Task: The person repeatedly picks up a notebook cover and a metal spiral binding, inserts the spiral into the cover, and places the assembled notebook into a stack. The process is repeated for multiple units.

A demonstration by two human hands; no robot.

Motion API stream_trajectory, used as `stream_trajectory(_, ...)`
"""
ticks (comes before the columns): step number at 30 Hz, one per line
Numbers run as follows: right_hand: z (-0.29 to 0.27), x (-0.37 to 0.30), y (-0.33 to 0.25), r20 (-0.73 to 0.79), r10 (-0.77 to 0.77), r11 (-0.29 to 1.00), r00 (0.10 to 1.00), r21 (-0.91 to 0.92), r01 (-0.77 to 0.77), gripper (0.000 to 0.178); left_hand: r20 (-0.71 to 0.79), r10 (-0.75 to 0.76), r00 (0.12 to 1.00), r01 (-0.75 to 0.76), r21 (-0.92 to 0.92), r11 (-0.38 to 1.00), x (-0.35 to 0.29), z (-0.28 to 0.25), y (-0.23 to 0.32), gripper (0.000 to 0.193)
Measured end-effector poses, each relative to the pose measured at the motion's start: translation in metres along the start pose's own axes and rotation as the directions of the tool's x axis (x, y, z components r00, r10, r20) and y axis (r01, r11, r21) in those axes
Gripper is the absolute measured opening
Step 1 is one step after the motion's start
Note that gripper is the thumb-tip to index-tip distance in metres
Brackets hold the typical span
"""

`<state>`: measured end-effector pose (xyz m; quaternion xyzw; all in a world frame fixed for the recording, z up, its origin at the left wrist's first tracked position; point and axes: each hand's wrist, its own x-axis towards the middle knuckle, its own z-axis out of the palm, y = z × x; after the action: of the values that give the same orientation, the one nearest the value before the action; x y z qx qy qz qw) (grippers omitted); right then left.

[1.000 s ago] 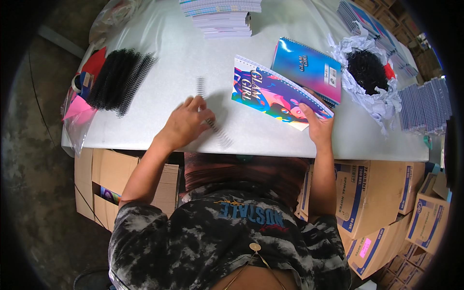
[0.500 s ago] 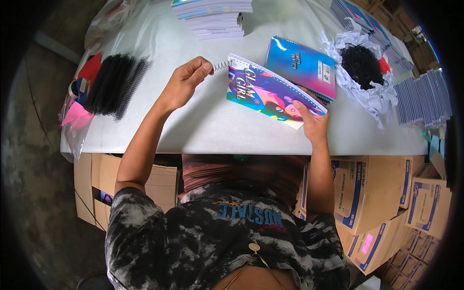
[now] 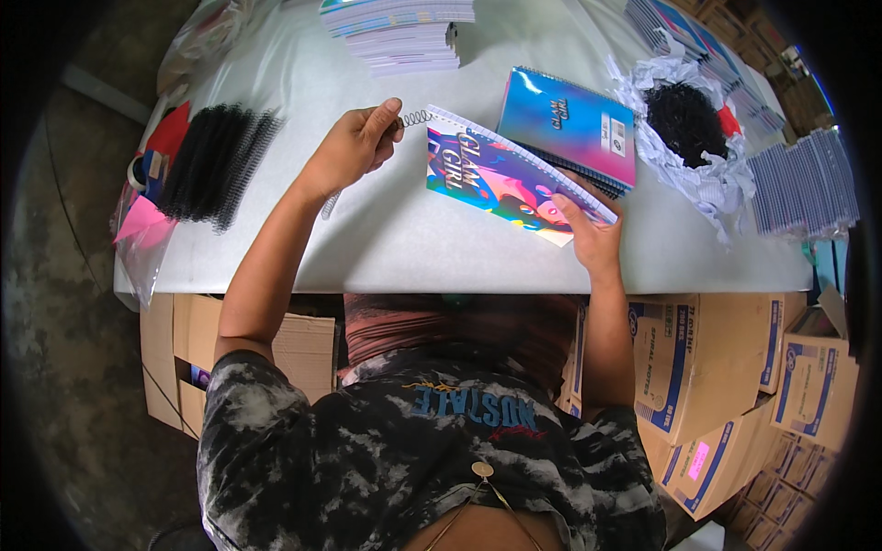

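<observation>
My right hand point(image 3: 595, 235) grips the lower right end of a colourful notebook point(image 3: 501, 174), thumb on its cover. A row of punched holes runs along the notebook's upper edge. In my left hand point(image 3: 356, 147), closed with thumb against fingers, is a dark spiral binding coil point(image 3: 417, 118). One end of that coil meets the notebook's upper left corner; its other end shows below my left wrist. Right behind the held notebook lies a blue and pink spiral notebook point(image 3: 565, 124), flat on the white-covered table point(image 3: 404, 248).
Black coils point(image 3: 216, 165) lie in a bundle at the left. A heap of black scraps point(image 3: 687, 124) sits in crumpled white paper at the right, beside stacked spiral notebooks point(image 3: 804, 184). A paper stack point(image 3: 404, 41) stands at the back. Cardboard boxes point(image 3: 707, 358) are under the table.
The left hand has turned slightly, thumb now raised higher, and a coil end has come into sight below the wrist. The held notebook has shifted slightly left.
</observation>
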<state>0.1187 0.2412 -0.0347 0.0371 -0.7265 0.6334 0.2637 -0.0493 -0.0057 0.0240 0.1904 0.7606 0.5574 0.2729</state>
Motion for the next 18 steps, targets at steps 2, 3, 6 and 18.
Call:
stream_trajectory(2, -0.001, 0.000, -0.001, 0.045, -0.023, 1.000, 0.999, 0.006, 0.023, 0.026, 0.078, -0.117, 0.990, 0.126, -0.132, 0.983, -0.001, -0.004, 0.010, 0.038)
stream_trajectory(3, -0.002, 0.001, -0.003, 0.083, -0.053, 0.999, 0.995, 0.011, 0.053, 0.026, 0.171, -0.136, 0.976, 0.177, -0.253, 0.951, 0.003, -0.012, 0.009, 0.037)
stream_trajectory(6, -0.003, 0.003, -0.003, 0.142, -0.113, 0.993, 0.983, -0.008, 0.116, 0.026, 0.255, -0.100, 0.962, 0.200, -0.403, 0.893, 0.009, -0.026, 0.011, 0.036)
stream_trajectory(18, -0.005, -0.004, 0.002, 0.133, -0.095, 0.996, 0.987, 0.017, 0.093, 0.025, 0.247, 0.111, 0.963, -0.152, 0.156, 0.976, -0.006, -0.020, 0.033, 0.035)
